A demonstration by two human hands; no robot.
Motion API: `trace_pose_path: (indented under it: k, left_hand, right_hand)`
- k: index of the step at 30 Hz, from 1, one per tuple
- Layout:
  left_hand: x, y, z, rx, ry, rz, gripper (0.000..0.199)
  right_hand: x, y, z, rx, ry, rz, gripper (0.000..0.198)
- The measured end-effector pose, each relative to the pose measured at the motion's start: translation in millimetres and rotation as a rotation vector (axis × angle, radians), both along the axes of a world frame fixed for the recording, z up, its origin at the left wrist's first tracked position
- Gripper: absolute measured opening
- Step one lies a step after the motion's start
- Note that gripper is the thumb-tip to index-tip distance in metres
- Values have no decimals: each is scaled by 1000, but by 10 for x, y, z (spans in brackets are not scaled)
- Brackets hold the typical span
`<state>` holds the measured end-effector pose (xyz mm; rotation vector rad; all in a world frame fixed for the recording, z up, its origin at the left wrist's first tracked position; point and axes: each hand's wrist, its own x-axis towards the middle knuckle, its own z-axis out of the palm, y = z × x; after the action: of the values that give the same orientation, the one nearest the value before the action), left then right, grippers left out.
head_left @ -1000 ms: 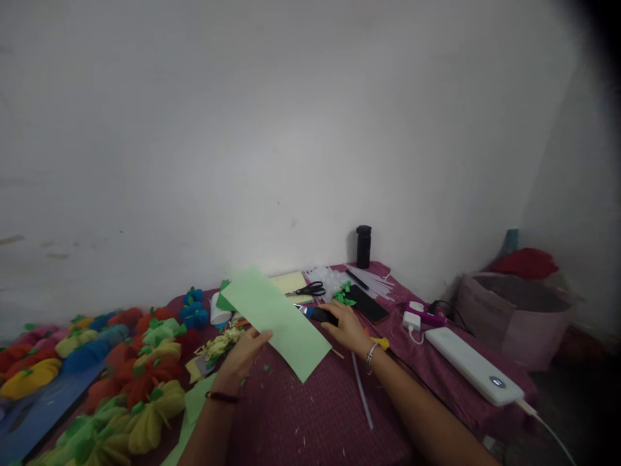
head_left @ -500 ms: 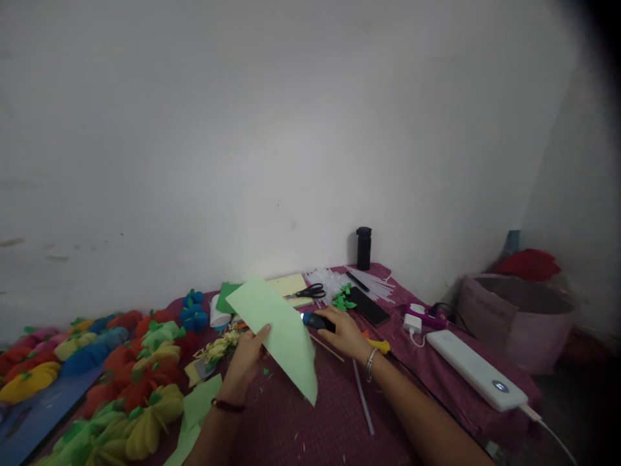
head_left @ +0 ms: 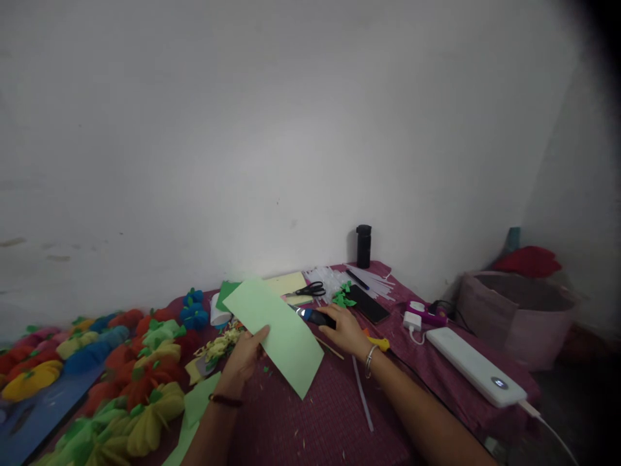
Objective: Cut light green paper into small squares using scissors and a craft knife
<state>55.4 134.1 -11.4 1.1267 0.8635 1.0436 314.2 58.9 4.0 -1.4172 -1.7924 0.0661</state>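
My left hand (head_left: 248, 355) pinches a light green foam-like sheet (head_left: 279, 336) by its left edge, thumb on top. The sheet is held up at a slant above the table, its lower right part curving. My right hand (head_left: 343, 330) is closed around a black-and-blue hand tool (head_left: 317, 317) with a shiny metal front end. That metal end points left and meets or passes behind the sheet's right edge; I cannot tell whether they touch. Black-handled scissors (head_left: 314, 289) lie just beyond the tool. Small green leaf-like cut pieces (head_left: 343, 296) rest behind my right hand.
Colourful pumpkin-like soft pieces (head_left: 145, 372) crowd the left side. A phone (head_left: 369, 304), white glue sticks (head_left: 378, 283), a black bottle (head_left: 363, 247), a yellow-handled tool (head_left: 379, 343), a purple power strip (head_left: 427, 314) and a white power bank (head_left: 475, 366) stand or lie rightward. A fabric bin (head_left: 509, 330) is beyond.
The green sheet's lower part has swung and spread rightward, its lower edge now more open to view. The tool has shifted slightly left. Both hands keep their holds.
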Motion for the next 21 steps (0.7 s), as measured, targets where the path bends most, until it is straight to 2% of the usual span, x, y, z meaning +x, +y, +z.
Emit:
trace_pose_path:
  k: [6,11,15,21]
  left_hand:
    - [69,-77,33,-32,-1,-23,32]
    - [34,-55,33,42,94,-24,31]
    - [7,-35,-6,90,206,-89,31]
    - [120,-127,-71,2,141,-185,31]
  right_hand:
    - [-55,-28,12,14,-24,-3,39]
    - [-43,-43,31,-6,-24,27,39]
    - [-41,-36,30,-11,-21,25,40]
    - [-90,-14,-28,18,-29,-13,41]
